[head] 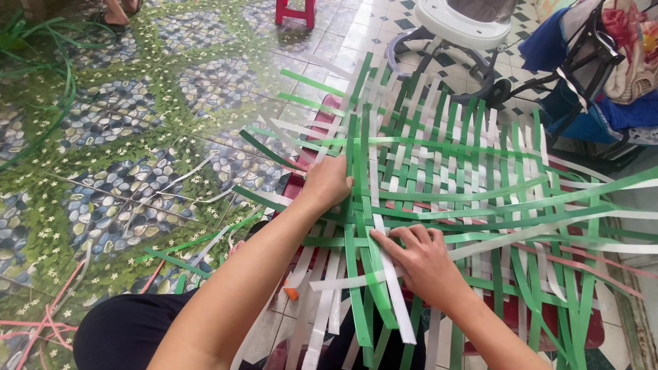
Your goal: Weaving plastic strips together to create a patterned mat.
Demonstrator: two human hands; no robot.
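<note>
A loose woven mat of green and white plastic strips (466, 171) lies across a red stool in front of me. My left hand (327, 181) presses on the mat's left edge, fingers curled over the green strips there. My right hand (419, 257) lies flat on the near part of the weave, fingertips pinching a white strip (387, 253) that crosses the upright green strips. Loose strip ends hang down toward my lap.
The red stool (548, 322) shows under the weave. Scrap strips in green, white and pink (48, 322) litter the patterned tile floor at left. A white wheeled chair base (466, 41) and a rack with blue cloth (589, 75) stand behind the mat.
</note>
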